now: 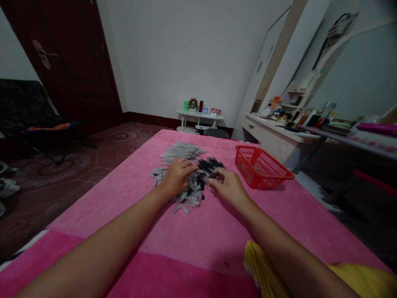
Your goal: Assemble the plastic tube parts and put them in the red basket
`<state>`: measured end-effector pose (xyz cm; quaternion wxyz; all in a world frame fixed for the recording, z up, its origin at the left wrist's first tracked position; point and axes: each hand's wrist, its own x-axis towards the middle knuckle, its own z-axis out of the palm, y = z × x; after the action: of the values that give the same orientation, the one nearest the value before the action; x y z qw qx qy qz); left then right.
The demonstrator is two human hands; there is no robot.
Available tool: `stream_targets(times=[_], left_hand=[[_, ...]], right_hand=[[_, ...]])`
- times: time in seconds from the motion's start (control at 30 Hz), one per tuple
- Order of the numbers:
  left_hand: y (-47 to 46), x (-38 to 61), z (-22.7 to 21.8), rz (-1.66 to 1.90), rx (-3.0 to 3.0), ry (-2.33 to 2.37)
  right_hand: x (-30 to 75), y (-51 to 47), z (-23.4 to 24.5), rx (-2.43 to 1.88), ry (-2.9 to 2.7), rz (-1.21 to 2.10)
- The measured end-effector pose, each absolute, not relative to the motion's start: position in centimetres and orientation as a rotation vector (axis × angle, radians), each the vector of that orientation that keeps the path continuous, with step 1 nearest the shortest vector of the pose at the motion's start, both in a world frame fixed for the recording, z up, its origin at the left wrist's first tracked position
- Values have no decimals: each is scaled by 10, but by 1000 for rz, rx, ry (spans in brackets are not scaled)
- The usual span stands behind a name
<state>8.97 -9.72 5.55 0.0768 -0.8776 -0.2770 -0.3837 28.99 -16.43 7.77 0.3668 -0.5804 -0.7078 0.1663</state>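
Note:
My left hand (179,176) is over a heap of short translucent pen caps (191,198), its fingers closed and pointing right; what they grip is hidden. Opposite it, my right hand (228,184) is closed in a pinch beside a pile of thin black pen parts (211,164). Something small is at its fingertips, too small to name. Beyond the left hand lies a bundle of long whitish pen barrels (181,152), laid roughly side by side. Some black pieces show among the caps between my hands.
A red plastic basket (262,167) stands to the right on the pink cloth (124,207) covering the table. Yellow fabric (266,269) lies under my right forearm. Further off are a small white table (198,112), a cluttered dresser (273,132) and a folding chair (37,111).

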Motion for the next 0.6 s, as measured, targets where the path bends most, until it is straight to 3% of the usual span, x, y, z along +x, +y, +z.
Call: stream_targets(times=[0.37, 0.6], left_hand=[[-102, 92, 57, -1040, -2653, -830], [-105, 93, 58, -1028, -2663, -828]], right_hand=[[293, -160, 73, -1305, -1629, 502], [286, -162, 73, -1288, -1400, 788]])
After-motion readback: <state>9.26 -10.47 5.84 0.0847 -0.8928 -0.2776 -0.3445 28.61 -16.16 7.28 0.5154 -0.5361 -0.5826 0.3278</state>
